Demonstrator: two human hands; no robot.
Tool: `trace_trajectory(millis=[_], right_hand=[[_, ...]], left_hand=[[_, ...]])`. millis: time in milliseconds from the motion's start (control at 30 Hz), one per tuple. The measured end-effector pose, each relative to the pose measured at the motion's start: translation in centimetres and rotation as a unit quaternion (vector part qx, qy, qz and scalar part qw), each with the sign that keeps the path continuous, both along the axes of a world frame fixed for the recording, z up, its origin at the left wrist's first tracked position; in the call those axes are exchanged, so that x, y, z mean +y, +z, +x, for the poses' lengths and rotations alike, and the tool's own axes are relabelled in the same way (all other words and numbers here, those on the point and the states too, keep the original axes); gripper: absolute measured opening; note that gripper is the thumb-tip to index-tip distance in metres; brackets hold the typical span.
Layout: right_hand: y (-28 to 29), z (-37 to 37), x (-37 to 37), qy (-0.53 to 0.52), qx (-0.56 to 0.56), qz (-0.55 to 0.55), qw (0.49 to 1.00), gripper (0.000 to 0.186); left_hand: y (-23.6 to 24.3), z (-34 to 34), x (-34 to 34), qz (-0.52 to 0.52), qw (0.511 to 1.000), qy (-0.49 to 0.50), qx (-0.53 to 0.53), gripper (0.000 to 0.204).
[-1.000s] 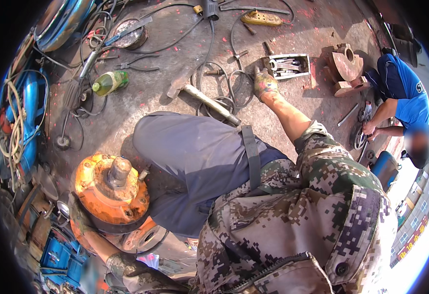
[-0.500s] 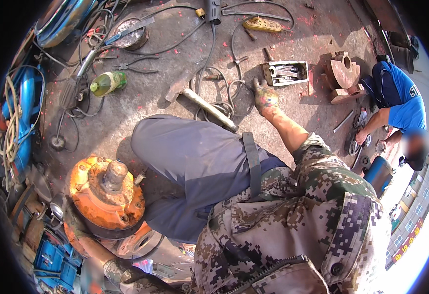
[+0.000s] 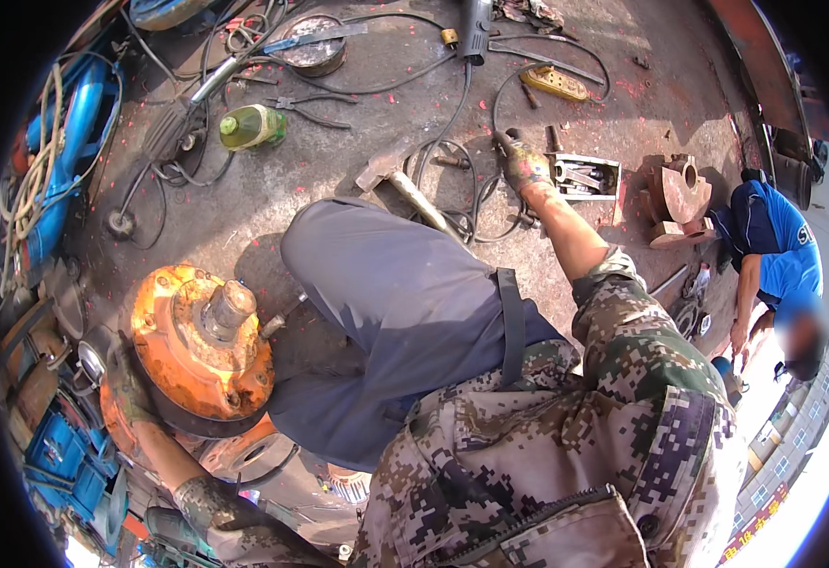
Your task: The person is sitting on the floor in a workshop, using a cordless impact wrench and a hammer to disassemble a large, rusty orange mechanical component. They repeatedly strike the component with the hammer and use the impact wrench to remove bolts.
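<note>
My right hand (image 3: pixel 526 167), in a stained glove, reaches out over the ground just left of a small open box (image 3: pixel 611 178) of wrenches and sockets. Its fingers look extended and slightly apart, with nothing visible in them. Black cable (image 3: pixel 479 194) loops lie beside that hand. At the lower left, my gloved left hand (image 3: pixel 131 383) rests against the side of an orange flanged housing (image 3: pixel 164 322) with a thick rusty shaft (image 3: pixel 229 308) standing up from it. The left fingers merge into shadow. A hammer (image 3: pixel 419 197) lies beyond my knee, its handle partly hidden by my leg.
A green bottle (image 3: pixel 252 127), pliers (image 3: pixel 315 112), an angle grinder (image 3: pixel 474 33) and a yellow power strip (image 3: pixel 554 82) lie ahead. Rusty metal blocks (image 3: pixel 677 204) stand right of the box. A person in blue (image 3: pixel 782 251) bends at the far right. Blue machinery (image 3: pixel 74 161) lines the left.
My right hand has moved forward, from the box's near left corner to beside its far left corner. The view has shifted. The person in blue has moved their hands nearer to themselves.
</note>
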State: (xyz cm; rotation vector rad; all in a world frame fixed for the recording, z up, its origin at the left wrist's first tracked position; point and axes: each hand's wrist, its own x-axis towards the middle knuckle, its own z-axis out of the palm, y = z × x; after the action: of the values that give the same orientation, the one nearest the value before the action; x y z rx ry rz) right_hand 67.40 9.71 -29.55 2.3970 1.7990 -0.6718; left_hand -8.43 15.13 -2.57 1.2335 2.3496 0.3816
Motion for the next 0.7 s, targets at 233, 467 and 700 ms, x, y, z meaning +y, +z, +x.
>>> trace_trajectory(millis=[233, 467, 700], right_hand=[[-0.3, -0.1, 4.8, 0.031, 0.075, 0.11, 0.991, 0.039], [18.5, -26.9, 11.2, 0.033, 0.688, 0.05, 0.723, 0.033], [18.7, -49.4, 12.4, 0.036, 0.787, -0.11, 0.606, 0.019]], left_hand=[[2.1, 0.3, -0.7, 0.055, 0.994, -0.055, 0.08, 0.059], [1.4, 1.6, -1.0, 0.053, 0.997, 0.05, 0.034, 0.06], [1.4, 2.7, -1.2, 0.031, 0.99, 0.075, 0.115, 0.055]])
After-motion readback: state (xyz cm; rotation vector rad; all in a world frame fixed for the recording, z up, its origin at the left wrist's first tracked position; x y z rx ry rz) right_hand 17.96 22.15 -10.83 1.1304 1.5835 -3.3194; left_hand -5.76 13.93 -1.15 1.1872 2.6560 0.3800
